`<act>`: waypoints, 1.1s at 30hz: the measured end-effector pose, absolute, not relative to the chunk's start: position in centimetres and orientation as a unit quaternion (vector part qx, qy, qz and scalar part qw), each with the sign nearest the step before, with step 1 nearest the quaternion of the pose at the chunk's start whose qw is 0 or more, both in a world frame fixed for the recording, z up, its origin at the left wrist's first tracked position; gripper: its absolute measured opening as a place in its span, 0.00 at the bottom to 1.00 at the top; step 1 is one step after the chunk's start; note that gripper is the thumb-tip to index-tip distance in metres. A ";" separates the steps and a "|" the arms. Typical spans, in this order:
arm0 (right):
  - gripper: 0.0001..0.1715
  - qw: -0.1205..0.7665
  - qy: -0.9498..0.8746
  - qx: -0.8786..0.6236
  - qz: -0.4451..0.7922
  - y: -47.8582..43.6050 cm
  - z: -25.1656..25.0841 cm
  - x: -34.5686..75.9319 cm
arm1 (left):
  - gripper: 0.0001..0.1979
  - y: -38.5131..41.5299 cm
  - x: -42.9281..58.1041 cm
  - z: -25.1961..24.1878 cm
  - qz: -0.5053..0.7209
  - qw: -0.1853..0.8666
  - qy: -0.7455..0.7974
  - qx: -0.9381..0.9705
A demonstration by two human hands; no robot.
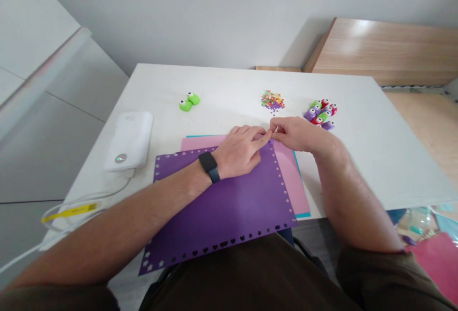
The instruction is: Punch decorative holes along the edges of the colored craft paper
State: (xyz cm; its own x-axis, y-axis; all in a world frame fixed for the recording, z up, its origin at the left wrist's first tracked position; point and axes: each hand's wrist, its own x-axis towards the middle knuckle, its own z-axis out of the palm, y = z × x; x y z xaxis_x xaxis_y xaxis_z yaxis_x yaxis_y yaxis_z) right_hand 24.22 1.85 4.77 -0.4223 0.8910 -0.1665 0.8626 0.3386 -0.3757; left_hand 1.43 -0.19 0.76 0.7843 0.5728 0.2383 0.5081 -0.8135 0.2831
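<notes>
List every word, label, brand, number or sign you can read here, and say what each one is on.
No text can be read with certainty.
Yellow tag: dark print, too small and blurred to read.
White device: a faint mark near its far end and a greenish mark in its round window, both too small to read.
Watch: dark screen, no characters visible.
Purple sheet: no lettering visible, only heart and star shapes along its edges.

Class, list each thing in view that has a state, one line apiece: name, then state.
Purple sheet: cut-outs along its edges
Left hand: resting on that sheet
Right hand: fingertips together, grip unclear
Pink sheet: partly covered
Teal sheet: mostly covered
Coloured bits: heaped
Green pair: side by side
Mixed-colour cluster: bunched
White device: lying flat, wired
Watch: worn, screen dark
</notes>
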 end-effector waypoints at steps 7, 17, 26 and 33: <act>0.12 0.025 -0.816 -0.537 0.214 1.6 5.5 24.3 | 0.29 -0.2 1.1 0.1 0.188 0.110 0.298 0.929; 0.21 0.041 -0.835 -0.506 0.212 0.9 6.6 24.1 | 0.31 -0.4 0.8 -0.1 0.203 0.140 0.326 0.913; 0.20 0.051 -0.844 -0.491 0.211 1.0 6.2 24.1 | 0.28 -0.2 0.8 0.1 0.206 0.149 0.324 0.911; 0.15 0.043 -0.854 -0.492 0.167 1.2 5.6 24.0 | 0.25 -0.2 0.7 0.0 0.204 0.150 0.324 0.912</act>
State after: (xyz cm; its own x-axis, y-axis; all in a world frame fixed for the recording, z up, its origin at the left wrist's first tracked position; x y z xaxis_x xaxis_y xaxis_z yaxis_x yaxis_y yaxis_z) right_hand 24.01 1.23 5.63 -0.5131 0.8534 -0.0920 0.8249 0.4606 -0.3278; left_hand 0.73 -0.22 -0.01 0.7073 0.6512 0.2751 0.5285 -0.7455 0.4060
